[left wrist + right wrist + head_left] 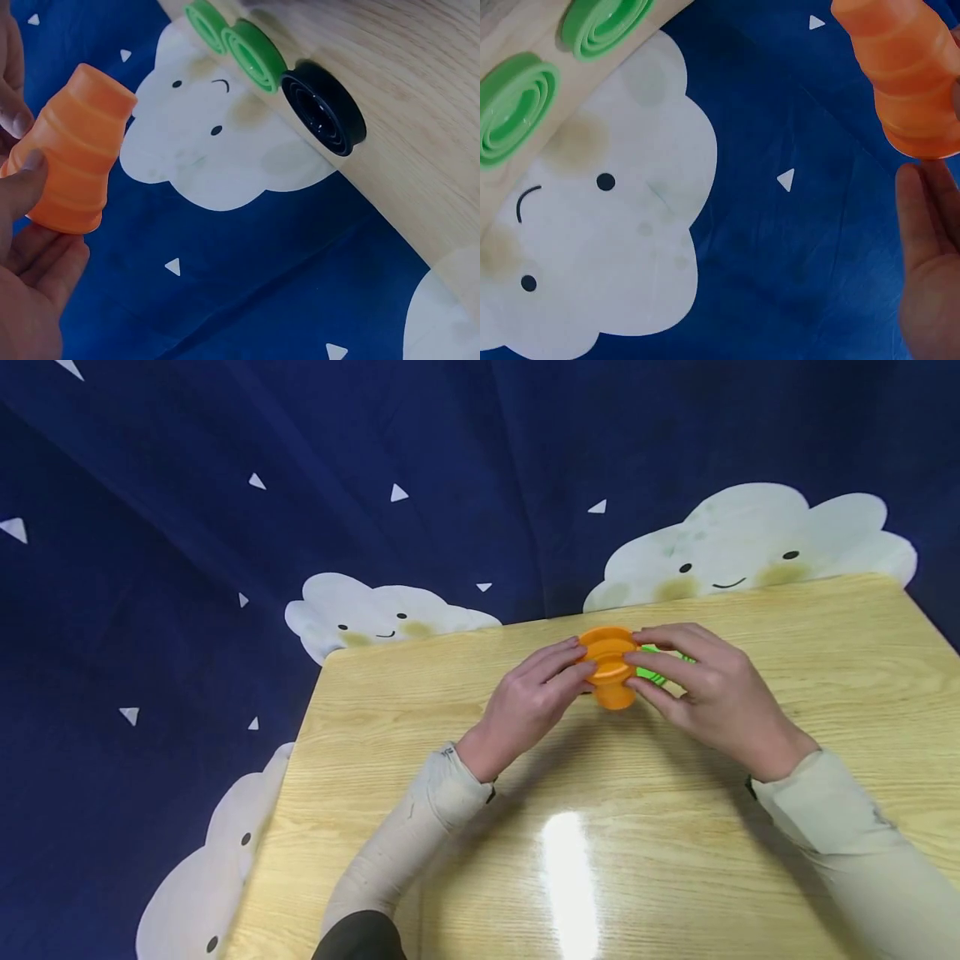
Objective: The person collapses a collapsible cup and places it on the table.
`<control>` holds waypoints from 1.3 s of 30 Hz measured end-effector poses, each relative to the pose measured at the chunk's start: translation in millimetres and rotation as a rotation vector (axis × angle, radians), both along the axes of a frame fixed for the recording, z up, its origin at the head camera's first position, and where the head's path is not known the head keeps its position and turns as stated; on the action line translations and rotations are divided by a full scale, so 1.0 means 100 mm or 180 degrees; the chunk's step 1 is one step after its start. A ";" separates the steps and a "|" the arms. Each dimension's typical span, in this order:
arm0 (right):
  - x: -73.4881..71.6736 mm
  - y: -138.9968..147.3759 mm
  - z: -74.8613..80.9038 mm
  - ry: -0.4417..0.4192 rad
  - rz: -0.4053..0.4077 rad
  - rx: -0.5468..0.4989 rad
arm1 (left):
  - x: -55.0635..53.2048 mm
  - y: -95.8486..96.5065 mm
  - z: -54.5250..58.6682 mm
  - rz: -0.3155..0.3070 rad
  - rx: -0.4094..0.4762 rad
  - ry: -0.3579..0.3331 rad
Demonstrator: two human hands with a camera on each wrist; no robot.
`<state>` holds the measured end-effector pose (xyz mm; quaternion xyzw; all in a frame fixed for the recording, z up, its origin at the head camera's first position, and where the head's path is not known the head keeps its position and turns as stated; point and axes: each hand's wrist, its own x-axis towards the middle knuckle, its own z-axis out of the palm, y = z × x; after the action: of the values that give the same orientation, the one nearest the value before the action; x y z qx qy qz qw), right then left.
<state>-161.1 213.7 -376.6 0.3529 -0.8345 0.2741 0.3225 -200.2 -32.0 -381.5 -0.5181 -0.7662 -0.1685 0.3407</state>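
Observation:
Both hands hold an orange collapsible cup [613, 672], drawn out into its stepped, tapering shape. In the head view its wide rim faces up and away, with the narrow base toward the person. My left hand [525, 702] grips it from the left; in the left wrist view the thumb [28, 184] lies on the ridged wall and the fingers are at the rim of the cup [79, 157]. From the right, my right hand [712, 693] holds the rim and side between fingers and thumb. Its fingertips meet the rim of the cup [915, 82] in the right wrist view.
Beyond the hands, two flattened green cups [255, 56] [517, 109] and a flattened black cup [322, 109] stand in a row near the far edge of the wooden table [420, 718]. A dark blue curtain [450, 427] with white clouds hangs behind.

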 end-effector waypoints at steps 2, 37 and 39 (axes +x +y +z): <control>-0.01 -0.01 0.00 0.0106 0.0043 0.0040 | 0.00 0.00 0.01 0.0000 -0.0025 0.0035; -0.03 -0.11 -0.08 0.0736 -0.0073 0.0266 | 0.08 0.11 0.00 -0.0024 0.0362 -0.0661; -0.02 -0.11 -0.09 0.0586 -0.0131 0.0111 | 0.09 0.12 -0.01 -0.0222 0.0654 -0.1298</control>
<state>-163.5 202.4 -386.0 0.3649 -0.8130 0.2192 0.3972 -191.4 -20.2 -382.1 -0.4621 -0.7797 -0.3585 0.2237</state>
